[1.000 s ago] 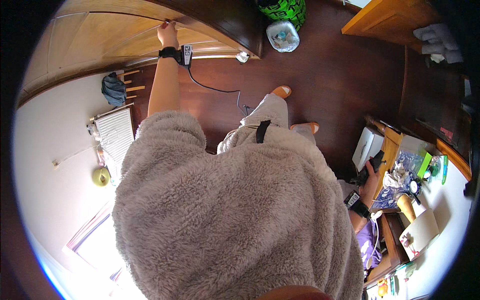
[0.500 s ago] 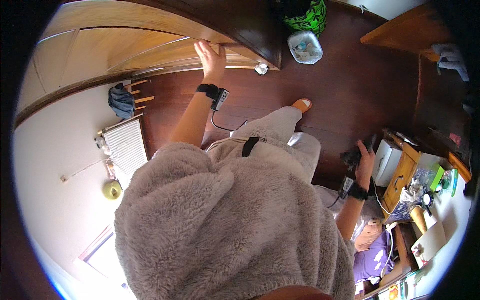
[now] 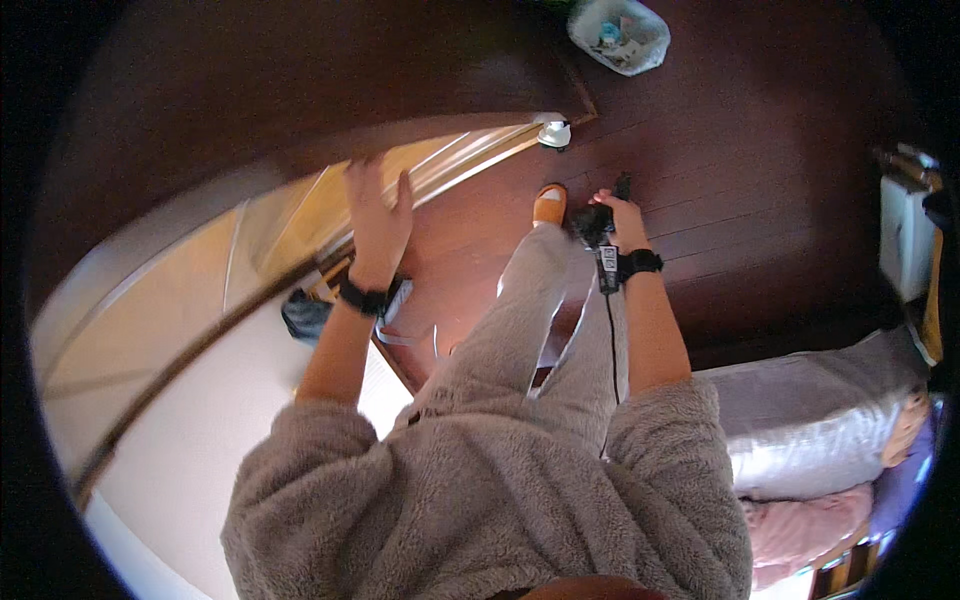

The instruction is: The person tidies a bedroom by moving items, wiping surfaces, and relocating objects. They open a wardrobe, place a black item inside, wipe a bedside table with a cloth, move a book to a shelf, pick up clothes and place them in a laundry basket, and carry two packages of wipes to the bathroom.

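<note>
My left hand (image 3: 380,225) is raised with its fingers apart, holding nothing. Its fingertips are blurred and overlap the edge of the light wooden wardrobe door (image 3: 285,215); whether they touch it I cannot tell. Closed around a dark object (image 3: 592,224), my right hand (image 3: 628,222) is in front of my legs. That object is black with a fuzzy-looking clump on one side and a slim end sticking out past the fingers; its exact kind is unclear. Each wrist wears a black strap with a small box, and a cable hangs from the right one.
A lined waste bin (image 3: 622,45) with litter in it stands on the dark wood floor (image 3: 740,190). By the wardrobe's corner is a small white object (image 3: 553,134). A bed with a grey cover (image 3: 810,410) lies at right, below a white cabinet (image 3: 905,240). Dark cloth (image 3: 305,315) hangs at left.
My body has turned and come nearer the wardrobe. My right hand has moved left to the front of my legs, still holding the black object. My left hand has shifted lower in view.
</note>
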Action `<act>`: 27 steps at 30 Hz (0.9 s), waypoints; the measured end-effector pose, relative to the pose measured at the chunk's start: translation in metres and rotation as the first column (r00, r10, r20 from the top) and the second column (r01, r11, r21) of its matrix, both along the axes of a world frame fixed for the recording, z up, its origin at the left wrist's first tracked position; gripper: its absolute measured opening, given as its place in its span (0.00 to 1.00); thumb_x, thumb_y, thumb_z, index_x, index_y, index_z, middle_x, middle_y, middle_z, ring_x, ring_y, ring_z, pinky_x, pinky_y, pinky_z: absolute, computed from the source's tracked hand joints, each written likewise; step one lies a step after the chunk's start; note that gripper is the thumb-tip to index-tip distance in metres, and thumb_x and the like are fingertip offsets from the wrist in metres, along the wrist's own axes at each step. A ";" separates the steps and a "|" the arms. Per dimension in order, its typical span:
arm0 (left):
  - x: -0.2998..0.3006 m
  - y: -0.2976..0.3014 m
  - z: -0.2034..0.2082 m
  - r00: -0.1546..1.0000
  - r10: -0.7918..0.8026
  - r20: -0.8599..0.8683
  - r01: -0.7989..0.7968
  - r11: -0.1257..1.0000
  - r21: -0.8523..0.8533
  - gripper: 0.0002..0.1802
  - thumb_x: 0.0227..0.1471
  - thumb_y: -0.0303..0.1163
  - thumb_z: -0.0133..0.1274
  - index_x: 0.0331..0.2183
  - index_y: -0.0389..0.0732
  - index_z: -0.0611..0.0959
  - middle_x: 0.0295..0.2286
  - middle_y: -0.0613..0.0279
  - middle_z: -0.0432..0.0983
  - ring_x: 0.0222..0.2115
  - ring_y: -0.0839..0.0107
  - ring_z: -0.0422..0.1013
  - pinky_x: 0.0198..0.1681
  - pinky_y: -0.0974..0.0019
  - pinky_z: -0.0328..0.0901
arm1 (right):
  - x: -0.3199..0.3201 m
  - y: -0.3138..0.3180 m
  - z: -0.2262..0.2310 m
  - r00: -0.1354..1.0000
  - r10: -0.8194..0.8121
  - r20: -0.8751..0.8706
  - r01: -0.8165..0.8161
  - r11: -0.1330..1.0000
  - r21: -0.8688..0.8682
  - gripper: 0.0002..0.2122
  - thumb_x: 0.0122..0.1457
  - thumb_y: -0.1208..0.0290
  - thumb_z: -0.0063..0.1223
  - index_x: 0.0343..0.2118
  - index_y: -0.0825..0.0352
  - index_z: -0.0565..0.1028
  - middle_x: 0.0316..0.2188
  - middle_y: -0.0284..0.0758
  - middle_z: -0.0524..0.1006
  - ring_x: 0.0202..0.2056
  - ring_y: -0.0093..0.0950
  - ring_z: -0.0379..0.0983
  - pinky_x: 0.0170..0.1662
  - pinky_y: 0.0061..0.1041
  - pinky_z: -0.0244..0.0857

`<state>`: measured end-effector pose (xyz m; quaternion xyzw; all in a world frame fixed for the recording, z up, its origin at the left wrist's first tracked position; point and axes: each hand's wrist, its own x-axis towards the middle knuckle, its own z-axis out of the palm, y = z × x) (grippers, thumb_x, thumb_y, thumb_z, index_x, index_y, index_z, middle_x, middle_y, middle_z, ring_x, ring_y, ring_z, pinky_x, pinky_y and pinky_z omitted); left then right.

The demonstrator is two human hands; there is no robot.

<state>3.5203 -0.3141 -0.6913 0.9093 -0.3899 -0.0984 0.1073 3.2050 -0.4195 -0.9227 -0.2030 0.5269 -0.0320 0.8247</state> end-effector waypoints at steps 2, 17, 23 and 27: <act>-0.032 -0.037 0.027 0.952 0.093 -0.292 -0.159 0.964 -0.211 0.21 0.55 0.32 0.52 0.48 0.33 0.71 0.45 0.45 0.69 0.49 0.49 0.64 0.54 0.54 0.58 | -0.005 0.004 -0.030 0.958 -0.274 -0.086 0.287 0.899 0.330 0.11 0.55 0.72 0.54 0.41 0.66 0.75 0.39 0.35 0.78 0.43 0.28 0.73 0.49 0.28 0.64; -0.178 -0.059 0.135 0.493 -0.767 0.411 0.374 0.614 0.695 0.15 0.53 0.35 0.54 0.44 0.55 0.83 0.43 0.81 0.76 0.45 0.73 0.59 0.48 0.65 0.49 | 0.009 0.003 -0.083 0.914 -0.400 0.067 0.388 0.911 0.141 0.15 0.51 0.76 0.51 0.43 0.68 0.70 0.31 0.34 0.74 0.31 0.30 0.72 0.35 0.27 0.65; -0.161 -0.049 0.122 0.333 -0.847 0.414 0.337 0.517 0.787 0.20 0.52 0.39 0.56 0.48 0.55 0.80 0.47 0.77 0.70 0.44 0.70 0.59 0.47 0.64 0.51 | 0.031 0.019 -0.093 0.997 -0.040 -0.072 -0.005 0.849 -0.529 0.34 0.46 0.84 0.49 0.61 0.74 0.56 0.51 0.44 0.60 0.53 0.40 0.60 0.56 0.23 0.55; -0.161 -0.044 0.121 0.291 -0.869 0.399 0.295 0.479 0.827 0.23 0.53 0.41 0.55 0.51 0.55 0.77 0.47 0.74 0.68 0.40 0.68 0.60 0.45 0.62 0.54 | 0.025 0.018 -0.097 0.998 -0.029 -0.051 -0.012 0.755 -0.656 0.34 0.46 0.84 0.52 0.60 0.75 0.57 0.51 0.47 0.60 0.53 0.47 0.61 0.54 0.28 0.59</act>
